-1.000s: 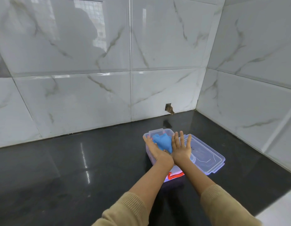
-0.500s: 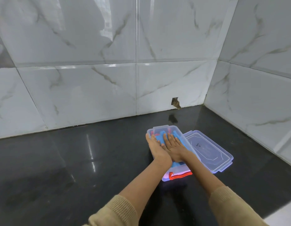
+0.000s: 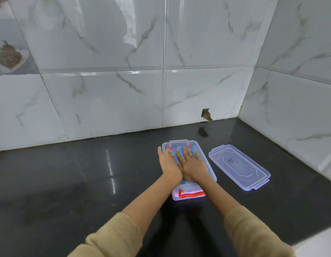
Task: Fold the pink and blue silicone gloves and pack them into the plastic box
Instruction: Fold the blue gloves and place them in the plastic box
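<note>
Blue glove (image 3: 179, 152) lies inside the plastic box (image 3: 209, 166), pinned under my left hand (image 3: 169, 165) and right hand (image 3: 193, 164), both spread flat, palms down; pink glove (image 3: 191, 194) shows beneath.

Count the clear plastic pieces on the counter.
2: the plastic box under both flat hands, holding the gloves, and its lid lying apart to the right. No others visible.
</note>
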